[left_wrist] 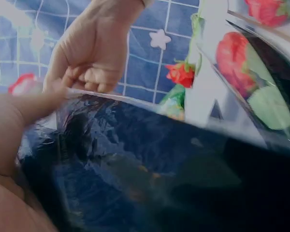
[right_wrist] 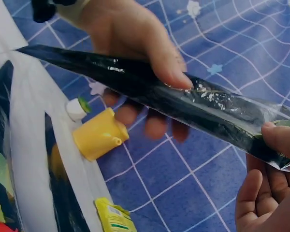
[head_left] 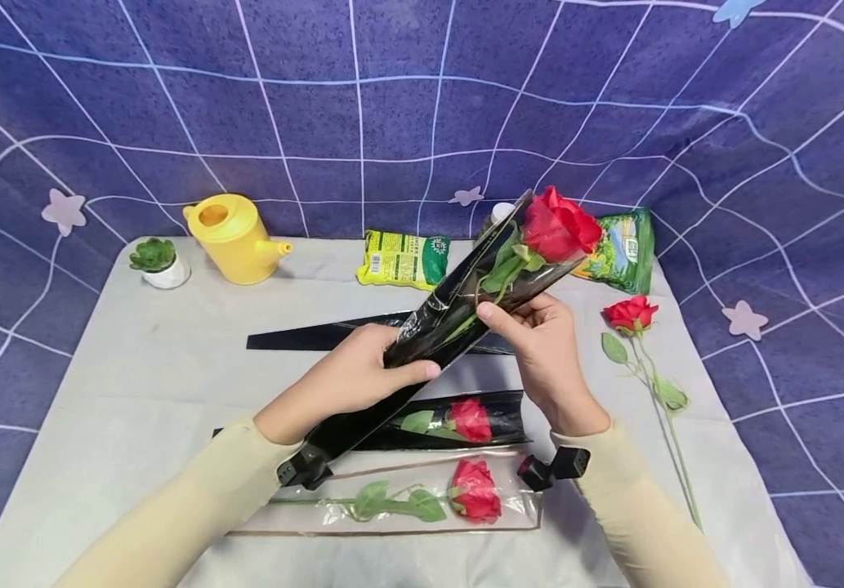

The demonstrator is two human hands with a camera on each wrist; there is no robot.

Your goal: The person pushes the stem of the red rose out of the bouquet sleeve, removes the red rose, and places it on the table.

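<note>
A red artificial rose [head_left: 560, 226] stands inside a black flower sleeve [head_left: 432, 331] with a clear front, held tilted above the table, bloom at the upper right. My left hand [head_left: 351, 371] grips the sleeve's lower half, thumb across the front and fingers behind, as the right wrist view shows. Nearer the bloom, my right hand [head_left: 550, 351] pinches the sleeve's edge between thumb and fingers. Below lie a rose in a black sleeve [head_left: 469, 420] and a rose in a clear sleeve [head_left: 476, 490]. Another black sleeve [head_left: 304, 333], flat on the table, is partly hidden behind the held one.
A loose rose [head_left: 631, 314] with a long stem lies at the right. Along the back stand a potted succulent [head_left: 167, 265], a yellow watering can [head_left: 234, 241], a yellow-green packet [head_left: 403, 260] and a green packet [head_left: 627, 251]. A white-topped item [head_left: 501, 211] is mostly hidden.
</note>
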